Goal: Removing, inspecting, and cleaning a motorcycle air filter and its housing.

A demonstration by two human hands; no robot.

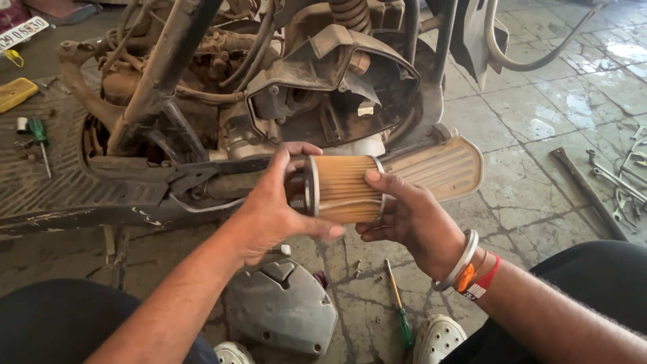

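Both my hands hold a cylindrical pleated filter point(345, 189), tan paper with metal end rings, lying on its side at chest height. My left hand point(273, 205) grips its left end, thumb under it. My right hand point(411, 219) cups the right end, thumb on top; the wrist wears a metal bangle and red and orange bands. Behind the filter stands a dusty stripped scooter point(222, 101) with an open dark housing point(337, 87) in its engine area.
A grey metal cover point(280, 307) lies on the cracked tiled floor between my knees. A green-handled screwdriver point(399, 310) and small screws lie beside it. Wrenches point(617, 178) and a long bar point(586, 192) rest at right. Another screwdriver point(40, 141) sits on the scooter's footboard at left.
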